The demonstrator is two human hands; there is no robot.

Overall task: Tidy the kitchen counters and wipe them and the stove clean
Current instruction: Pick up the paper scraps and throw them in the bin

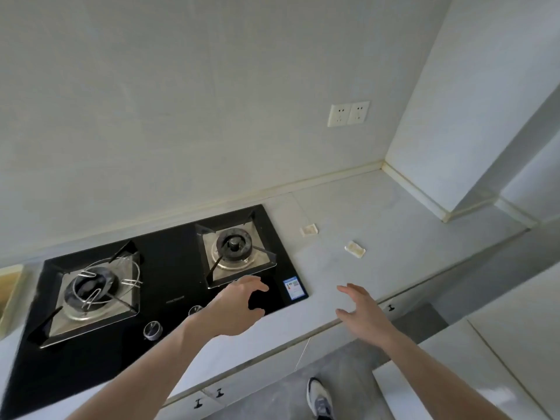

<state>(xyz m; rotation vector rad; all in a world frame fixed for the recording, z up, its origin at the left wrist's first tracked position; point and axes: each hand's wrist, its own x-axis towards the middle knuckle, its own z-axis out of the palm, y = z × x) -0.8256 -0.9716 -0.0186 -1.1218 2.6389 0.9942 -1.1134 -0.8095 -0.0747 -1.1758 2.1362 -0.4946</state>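
1. We see the stove (169, 277), a glossy black glass slab set flush into the pale grey counter (394, 225), and we place everything else against it.
2. On the stove's left side sits a burner (91, 287) in a square steel tray, with thin bent wire loops lying over its ring. On the right side a second burner (235, 245) has a dark round cap and black angled pan supports.
3. Along the stove's near edge sit round metal knobs (152, 330), and its right near corner carries a blue and white sticker (294, 287).
4. Our left hand (239, 307) hangs over the stove's right near corner, fingers and thumb curved apart and holding nothing.
5. Our right hand (360, 307) is over the counter just right of the stove, fingers spread and relaxed, also holding nothing.
6. Right of the stove, two small cream plastic pieces (309, 230) lie on the matte counter, well apart from each other.
7. Behind the stove rises a smooth pale wall, with a white double socket (348, 113) up to the right.
8. Below the stove are white cabinet fronts with small black handles (219, 392), a grey floor and a shoe (319, 398).
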